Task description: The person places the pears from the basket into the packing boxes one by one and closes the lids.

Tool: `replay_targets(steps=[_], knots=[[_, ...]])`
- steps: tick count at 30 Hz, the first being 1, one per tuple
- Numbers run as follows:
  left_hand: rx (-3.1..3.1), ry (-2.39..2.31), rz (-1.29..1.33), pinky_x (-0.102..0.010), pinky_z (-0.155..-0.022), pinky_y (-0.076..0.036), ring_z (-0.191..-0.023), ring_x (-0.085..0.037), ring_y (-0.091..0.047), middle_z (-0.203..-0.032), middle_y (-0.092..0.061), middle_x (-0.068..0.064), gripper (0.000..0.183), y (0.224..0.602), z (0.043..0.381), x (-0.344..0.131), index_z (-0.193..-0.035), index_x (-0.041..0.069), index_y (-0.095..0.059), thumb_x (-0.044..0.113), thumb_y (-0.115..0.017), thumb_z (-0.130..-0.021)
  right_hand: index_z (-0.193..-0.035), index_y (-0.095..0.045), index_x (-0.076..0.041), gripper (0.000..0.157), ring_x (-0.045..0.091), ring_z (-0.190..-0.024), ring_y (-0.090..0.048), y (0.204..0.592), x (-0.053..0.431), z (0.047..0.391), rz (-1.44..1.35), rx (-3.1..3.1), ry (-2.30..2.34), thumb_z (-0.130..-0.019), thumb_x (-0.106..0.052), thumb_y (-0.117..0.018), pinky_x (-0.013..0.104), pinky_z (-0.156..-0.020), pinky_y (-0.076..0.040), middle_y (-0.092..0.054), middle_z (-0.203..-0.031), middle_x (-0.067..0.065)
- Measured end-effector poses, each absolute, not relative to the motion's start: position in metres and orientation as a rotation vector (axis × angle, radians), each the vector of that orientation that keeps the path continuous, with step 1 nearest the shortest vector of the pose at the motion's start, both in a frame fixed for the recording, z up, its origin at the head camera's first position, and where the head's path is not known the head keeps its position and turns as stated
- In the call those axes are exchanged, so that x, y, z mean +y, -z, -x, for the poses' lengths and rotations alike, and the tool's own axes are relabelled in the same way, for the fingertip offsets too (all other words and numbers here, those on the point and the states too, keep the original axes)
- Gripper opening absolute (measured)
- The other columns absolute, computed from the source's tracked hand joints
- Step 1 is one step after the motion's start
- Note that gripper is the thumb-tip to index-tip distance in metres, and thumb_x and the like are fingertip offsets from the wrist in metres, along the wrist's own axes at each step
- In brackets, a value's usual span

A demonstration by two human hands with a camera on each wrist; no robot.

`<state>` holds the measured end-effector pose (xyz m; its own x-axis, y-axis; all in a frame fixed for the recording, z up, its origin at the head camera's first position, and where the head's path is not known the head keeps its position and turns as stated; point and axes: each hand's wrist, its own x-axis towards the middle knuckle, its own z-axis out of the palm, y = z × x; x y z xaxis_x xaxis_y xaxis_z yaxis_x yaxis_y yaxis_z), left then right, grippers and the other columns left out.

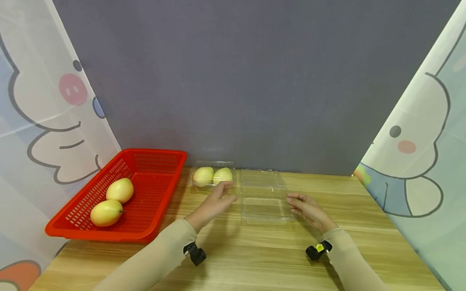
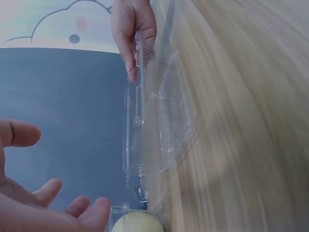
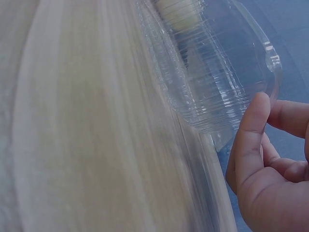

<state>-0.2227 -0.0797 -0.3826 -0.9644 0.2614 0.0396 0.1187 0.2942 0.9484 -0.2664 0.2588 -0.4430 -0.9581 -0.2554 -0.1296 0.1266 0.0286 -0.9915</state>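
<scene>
An unlidded clear plastic clamshell box [image 1: 267, 207], its lid [image 1: 260, 178] folded back toward the wall, is in front of me in the head view. My right hand [image 1: 307, 209] pinches its right rim between thumb and fingers, as the right wrist view also shows at the box's rim [image 3: 273, 63]. My left hand [image 1: 215, 204] is left of the box with its fingers spread, holding nothing. Just beyond that hand stands a second clear box [image 1: 212, 163] with two yellow pears [image 1: 203, 176] inside. In the left wrist view the left fingers [image 2: 48, 191] are apart from the box.
A red plastic basket [image 1: 171, 190] stands on the left of the wooden table [image 1: 255, 254], with two more yellow pears [image 1: 106, 213] in it. A grey wall panel [image 1: 233, 81] rises behind the table. Printed cartoon curtains [image 1: 411, 169] hang at both sides.
</scene>
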Motion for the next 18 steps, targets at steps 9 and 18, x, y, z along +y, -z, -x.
replay_targets(steps=[9, 18], knots=[[2.451, -1.735, -0.401, -0.058, -0.107, -0.038, -0.140, -0.041, -0.035, -0.152, -0.036, -0.019, 0.062, 0.375, 0.221, -0.089, -0.150, 0.006, -0.039, 0.026, -0.062, -0.096, -0.143, -0.033, 0.016, 0.055, 0.011, -0.090, -0.056, 0.445, 0.258, 0.267, 0.121, 2.052, 2.007, -0.103, -0.013, -0.057, 0.019, -0.077, -0.054, -0.054, -0.111, 0.008], [2.495, -1.740, -0.479, -0.057, -0.104, -0.041, -0.135, -0.039, -0.043, -0.149, -0.041, -0.019, 0.056, 0.363, 0.219, -0.102, -0.148, 0.010, -0.042, 0.022, -0.060, -0.097, -0.144, -0.032, 0.015, 0.057, 0.010, -0.089, -0.056, 0.442, 0.258, 0.264, 0.121, 2.038, 2.011, -0.103, -0.014, -0.058, 0.020, -0.076, -0.054, -0.055, -0.109, 0.006]])
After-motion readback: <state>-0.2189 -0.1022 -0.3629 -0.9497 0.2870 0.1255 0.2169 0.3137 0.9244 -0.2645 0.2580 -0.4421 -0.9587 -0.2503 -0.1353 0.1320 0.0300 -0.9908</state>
